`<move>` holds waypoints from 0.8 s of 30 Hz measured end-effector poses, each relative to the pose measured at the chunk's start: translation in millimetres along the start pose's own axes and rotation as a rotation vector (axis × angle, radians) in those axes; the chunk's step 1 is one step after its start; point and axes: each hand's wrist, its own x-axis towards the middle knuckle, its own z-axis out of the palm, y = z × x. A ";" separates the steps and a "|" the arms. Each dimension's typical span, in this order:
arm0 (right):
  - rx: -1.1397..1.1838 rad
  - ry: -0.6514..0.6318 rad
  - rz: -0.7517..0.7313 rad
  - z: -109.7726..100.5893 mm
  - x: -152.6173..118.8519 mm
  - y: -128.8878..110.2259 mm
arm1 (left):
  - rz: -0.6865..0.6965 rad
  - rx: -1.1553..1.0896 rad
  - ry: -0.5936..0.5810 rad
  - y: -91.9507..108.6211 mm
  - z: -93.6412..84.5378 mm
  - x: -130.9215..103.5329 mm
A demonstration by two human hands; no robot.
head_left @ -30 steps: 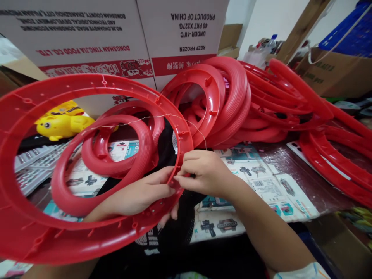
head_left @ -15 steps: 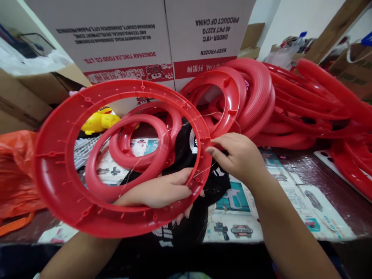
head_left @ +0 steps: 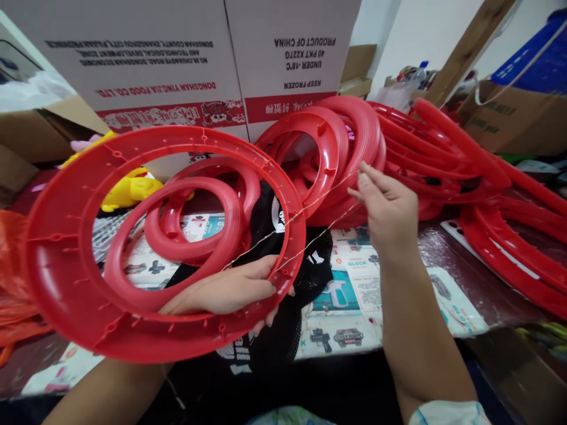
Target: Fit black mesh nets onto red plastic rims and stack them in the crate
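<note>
A large red plastic ring [head_left: 57,265], its ribbed hollow side toward me, is held tilted over the table. My left hand [head_left: 234,289] reaches through its middle and is closed around the lower right of the rim. My right hand [head_left: 385,200], raised to the right of the ring, pinches a thin pale string [head_left: 316,236]. Two strands of it run from my fingertips across the rim toward my left hand; where they end is hidden. Black mesh fabric [head_left: 310,289] with white print lies under and beside the ring. Two smaller ridged red rings [head_left: 230,200] show through the opening.
More red rings [head_left: 367,124] lean in a heap against a big white carton [head_left: 146,35], and larger red pieces [head_left: 443,159] are piled at right. A yellow toy [head_left: 130,189] sits behind the ring. Printed sheets [head_left: 349,283] cover the table; an orange bag [head_left: 18,283] lies at left.
My right hand has moved up and away from the ring's rim, drawing the string out into two taut strands. The left hand still holds the ring; the view has shifted to the right.
</note>
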 end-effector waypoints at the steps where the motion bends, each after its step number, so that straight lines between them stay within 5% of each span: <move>1: -0.043 -0.098 -0.014 -0.2 -2.2 -2.8 | 0.015 -0.019 -0.008 -0.5 0.4 0.1; 5: -0.260 -0.418 -0.044 1.8 -12.7 -20.3 | 0.044 -0.104 -0.034 -0.6 2.9 -2.3; 11: -0.187 -0.349 -0.180 -6.6 1.7 -38.2 | 0.039 -0.052 -0.042 1.7 2.9 -6.8; 17: 0.071 -0.433 0.040 -24.0 33.6 -51.4 | 0.088 -0.074 -0.055 2.9 5.1 -7.0; 24: -0.020 -0.289 -0.024 -22.9 44.4 -75.9 | 0.158 -0.109 -0.096 9.2 11.0 -12.5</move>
